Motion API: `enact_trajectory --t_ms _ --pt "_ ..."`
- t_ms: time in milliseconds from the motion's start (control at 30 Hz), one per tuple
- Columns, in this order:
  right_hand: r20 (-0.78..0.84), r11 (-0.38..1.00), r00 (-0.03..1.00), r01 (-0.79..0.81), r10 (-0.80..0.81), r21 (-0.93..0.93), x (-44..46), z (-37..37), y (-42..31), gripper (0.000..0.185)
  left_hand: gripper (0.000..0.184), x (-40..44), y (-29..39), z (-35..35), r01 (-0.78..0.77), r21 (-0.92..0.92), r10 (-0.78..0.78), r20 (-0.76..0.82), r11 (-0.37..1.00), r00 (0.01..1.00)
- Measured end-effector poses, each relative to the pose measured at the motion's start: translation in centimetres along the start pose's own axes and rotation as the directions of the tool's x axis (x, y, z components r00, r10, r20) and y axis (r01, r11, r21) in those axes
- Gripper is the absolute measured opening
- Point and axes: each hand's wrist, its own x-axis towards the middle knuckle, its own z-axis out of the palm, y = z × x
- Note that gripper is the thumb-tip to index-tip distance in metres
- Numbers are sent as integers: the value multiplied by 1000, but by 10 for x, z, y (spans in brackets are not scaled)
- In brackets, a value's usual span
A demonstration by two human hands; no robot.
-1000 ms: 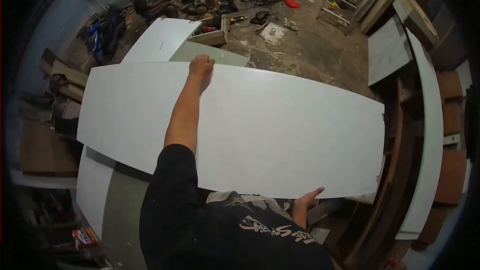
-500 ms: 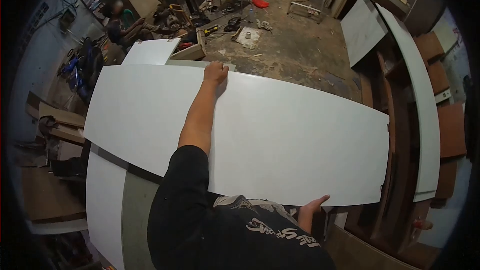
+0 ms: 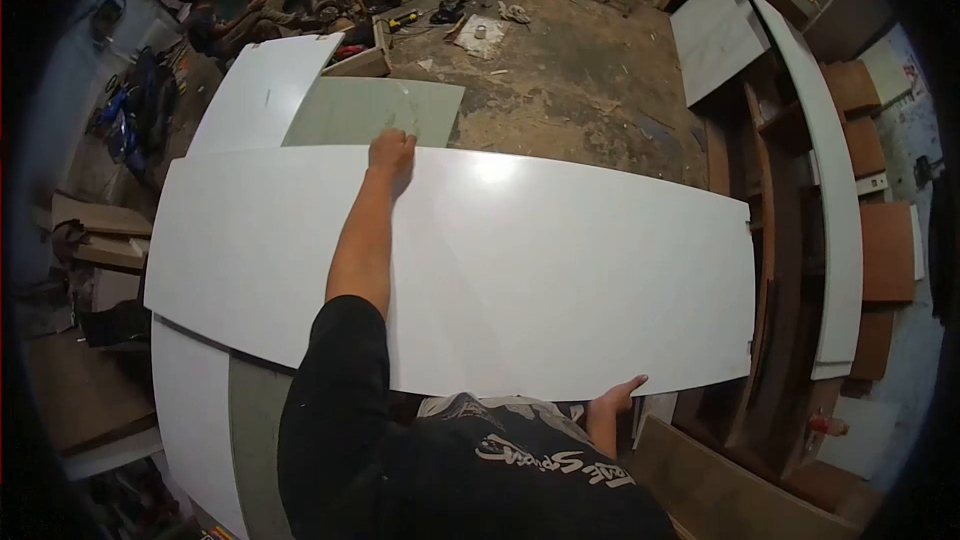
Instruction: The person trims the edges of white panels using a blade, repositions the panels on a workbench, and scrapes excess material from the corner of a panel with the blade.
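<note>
A long white panel lies across the view in front of my body, with small dark fittings along its right end. My left hand reaches over the panel, its fingers curled round the far edge. At the near edge, on the right, my right hand grips from below with the thumb up against the rim; its other fingers are hidden under the panel. Beneath and beyond the white panel are a greenish board and another white panel.
A brown cabinet frame stands close to the panel's right end, with a long pale board along it. A seated person is at the back left. Tools and scraps litter the concrete floor. Wood offcuts lie at left.
The white panel has shifted toward me, uncovering more of the greenish board and the other white panel beyond it. Both hands keep their hold. The view has tilted down.
</note>
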Motion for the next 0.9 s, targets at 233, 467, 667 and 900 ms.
enact_trajectory --t_ms 233,467,667,900 --pt "-36 998 997 60 -61 -25 15 -8 8 85 39 -5 -22 11 -194 73 197 -41 978 980" --pt "-80 1000 997 3 -2 23 39 -13 21 90 40 -32 3 16 -112 35 111 35 993 993" --pt "48 991 990 -133 134 -30 18 -5 15 104 62 -149 51 30 -75 95 70 61 993 996" --pt "275 972 939 -231 208 52 18 -56 43 91 68 -436 168 -14 185 -466 -217 -15 865 976"
